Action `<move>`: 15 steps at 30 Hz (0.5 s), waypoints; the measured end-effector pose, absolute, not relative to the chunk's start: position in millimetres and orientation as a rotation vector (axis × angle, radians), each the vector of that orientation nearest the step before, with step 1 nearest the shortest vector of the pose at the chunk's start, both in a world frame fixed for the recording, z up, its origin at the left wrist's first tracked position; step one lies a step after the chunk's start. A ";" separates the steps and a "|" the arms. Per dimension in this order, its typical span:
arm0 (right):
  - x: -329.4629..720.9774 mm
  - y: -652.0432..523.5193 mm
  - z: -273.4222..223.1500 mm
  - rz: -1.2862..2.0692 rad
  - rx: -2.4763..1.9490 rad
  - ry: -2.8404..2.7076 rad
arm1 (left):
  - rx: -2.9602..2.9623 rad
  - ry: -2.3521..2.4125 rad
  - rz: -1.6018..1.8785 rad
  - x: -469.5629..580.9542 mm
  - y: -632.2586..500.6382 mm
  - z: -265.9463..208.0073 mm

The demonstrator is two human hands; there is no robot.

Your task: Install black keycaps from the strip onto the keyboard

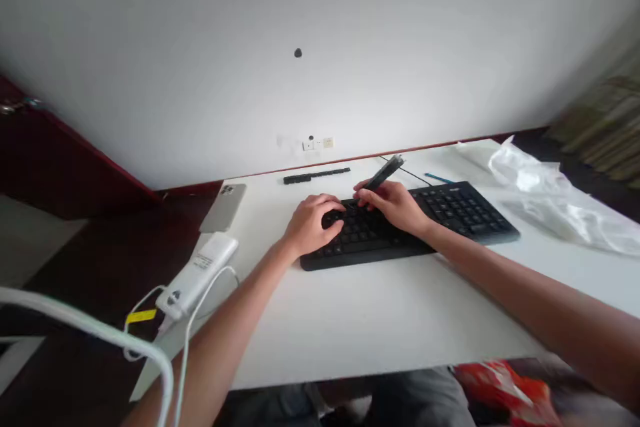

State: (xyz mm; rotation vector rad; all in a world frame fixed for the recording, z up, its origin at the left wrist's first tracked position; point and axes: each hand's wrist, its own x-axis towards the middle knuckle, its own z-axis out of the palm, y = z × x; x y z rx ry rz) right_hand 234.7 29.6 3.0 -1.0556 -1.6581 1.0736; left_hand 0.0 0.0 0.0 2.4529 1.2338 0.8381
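Observation:
A black keyboard (370, 250) lies slightly askew on the white table. My left hand (313, 223) rests over its left end, fingers curled and thumb pressing there, gripping that end; a dark patch shows between thumb and fingers, too unclear to make out in detail. In my right hand (390, 203) is a thick black pen-like tool (384, 173), pinched between thumb and fingers. Its grey end points up and to the right, while its lower end is by the upper keys, partly hidden by my fingers.
Behind the keyboard lie a long thin black strip (317, 176) and a blue stick (439, 178). At the left edge are a phone (223, 207) and a white power strip (200, 273) with cables. Crumpled clear plastic (545, 187) covers the right side. A wall stands behind.

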 end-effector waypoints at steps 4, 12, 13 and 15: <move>236.8 28.0 1.9 1.064 -1.052 -1.669 | 2.453 1.227 0.844 -0.2 0.1 1.1; 237.7 30.2 -1.4 1.052 -1.028 -1.686 | 2.458 1.240 0.839 0.5 -0.5 2.1; 237.8 30.4 -1.8 1.052 -1.026 -1.688 | 2.458 1.245 0.834 0.4 -0.3 2.0; 237.9 30.7 -2.3 1.055 -1.023 -1.686 | 2.456 1.256 0.825 -0.2 0.1 1.8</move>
